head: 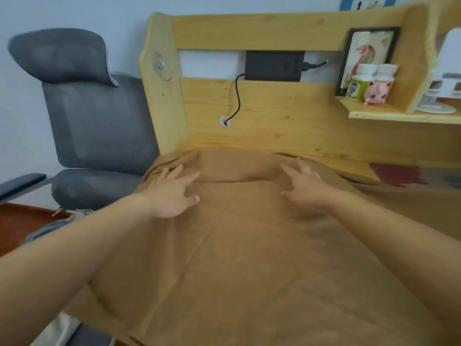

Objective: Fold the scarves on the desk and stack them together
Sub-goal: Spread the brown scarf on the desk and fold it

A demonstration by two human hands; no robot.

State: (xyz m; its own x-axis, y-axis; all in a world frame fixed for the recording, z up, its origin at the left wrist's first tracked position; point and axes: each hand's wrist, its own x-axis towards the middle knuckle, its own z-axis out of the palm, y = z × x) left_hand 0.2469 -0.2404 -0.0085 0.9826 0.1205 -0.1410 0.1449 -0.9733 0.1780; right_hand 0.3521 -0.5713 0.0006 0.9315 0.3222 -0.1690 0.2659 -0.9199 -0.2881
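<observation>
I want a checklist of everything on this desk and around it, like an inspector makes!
Surface: wooden desk, mostly covered by cloth.
Job's things: brown scarf spread flat, far edge folded over; red scarf lying at right.
Clutter: framed picture, two bottles, pink toy on shelf.
Hands: left hand and right hand press flat on the brown scarf, fingers straight.
Cables: black cable from black box.
Surroundings: grey chair at left.

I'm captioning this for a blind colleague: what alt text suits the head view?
Both hands, left hand and right hand, press flat on a brown scarf spread over a wooden desk; a grey chair stands left.
</observation>
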